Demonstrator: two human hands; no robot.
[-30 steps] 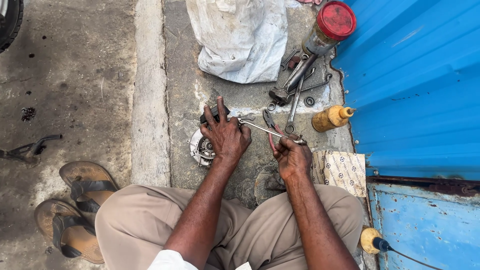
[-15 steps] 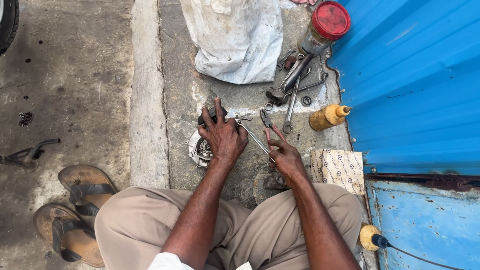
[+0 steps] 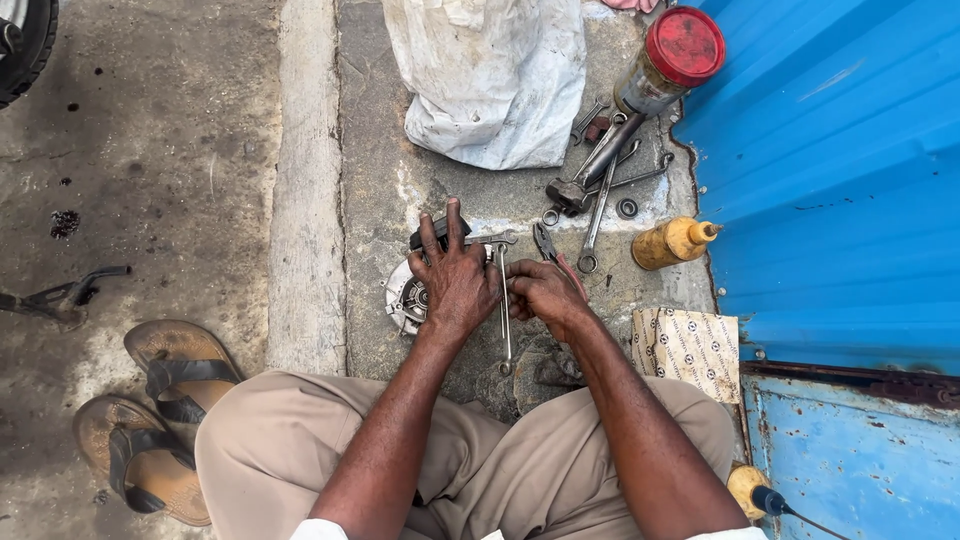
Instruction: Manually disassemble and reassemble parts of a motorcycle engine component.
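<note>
The work area was a narrow strip of stained concrete ground [image 3: 400, 190], bounded on one side by a raised pale concrete kerb [image 3: 305, 180] and on the other by a blue corrugated metal wall [image 3: 840, 150]; a crumpled white plastic sack [image 3: 490, 80] closed the far end, and the person's bent knees the near end. Open floor lay beyond the kerb, beside a pair of brown sandals [image 3: 150, 410]. The left hand [image 3: 455, 280] lay palm-down, fingers spread, pressing on a round grey metal hub part [image 3: 405, 298] resting on the ground just in front of the knees. The right hand [image 3: 545, 292] was curled closed around the shank of a long steel wrench [image 3: 503, 300], whose head sat beside the left fingers. Loose spanners [image 3: 600, 190], a red-lidded jar [image 3: 670, 60] and a yellow oil bottle [image 3: 675, 243] lay near the wall.
</note>
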